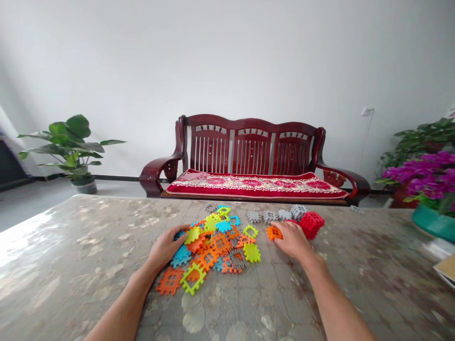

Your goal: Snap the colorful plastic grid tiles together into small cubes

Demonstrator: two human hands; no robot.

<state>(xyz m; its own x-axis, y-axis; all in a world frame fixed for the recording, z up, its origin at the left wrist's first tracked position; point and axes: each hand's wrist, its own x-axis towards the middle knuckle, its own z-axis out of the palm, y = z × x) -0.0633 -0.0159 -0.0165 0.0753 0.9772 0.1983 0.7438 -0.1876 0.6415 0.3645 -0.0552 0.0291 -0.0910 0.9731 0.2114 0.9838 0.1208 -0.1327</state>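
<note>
Interlocking plastic tiles with toothed edges lie in a loose pile in front of me, among them an orange window tile (221, 243), a blue tile (181, 256) and a yellow-green frame (193, 278). My left hand (166, 245) rests at the pile's left edge, thumb and fingers apart, beside a yellow-green tile (192, 235). To the right of the pile, my right hand (292, 239) pinches an orange tile (274, 232) close to the tabletop. Just behind that hand sits a red cube (312, 224) built of tiles; other red pieces there are partly hidden by the hand.
A row of grey tiles (270, 216) and a grey cube (298, 211) stand beyond my right hand. The patterned table (106, 265) ends before a wooden bench (250, 147). A teal flowerpot (432, 222) with purple flowers stands at right, near a book (446, 269).
</note>
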